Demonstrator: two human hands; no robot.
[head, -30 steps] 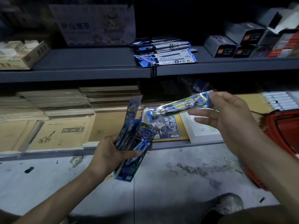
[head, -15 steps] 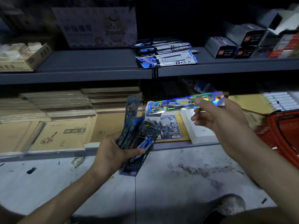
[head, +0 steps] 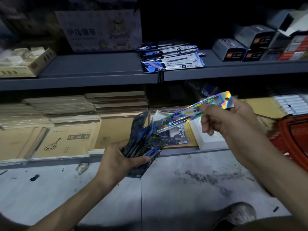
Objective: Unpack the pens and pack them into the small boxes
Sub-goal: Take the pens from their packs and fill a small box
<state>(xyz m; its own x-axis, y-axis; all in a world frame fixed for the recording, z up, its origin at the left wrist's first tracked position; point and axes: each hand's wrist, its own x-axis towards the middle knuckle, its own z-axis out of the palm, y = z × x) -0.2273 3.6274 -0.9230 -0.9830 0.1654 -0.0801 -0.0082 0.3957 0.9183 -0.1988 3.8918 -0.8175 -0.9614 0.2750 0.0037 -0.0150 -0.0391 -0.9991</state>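
Pen packet [head: 183, 115] in raised right hand [head: 225, 121]

My left hand [head: 116, 157] and right hand [head: 223, 120] are bare, and so are the left forearm [head: 66, 202] and right forearm [head: 266, 167], uncovered from wrist to the edge of view. At the bottom right my shoe [head: 240, 214] shows a rounded toe with a greyish, mottled upper, too dim and blurred to make out any lacing. Just below it, dark brownish cloth [head: 266, 225] covers my leg; I cannot tell whether it is shorts or trousers
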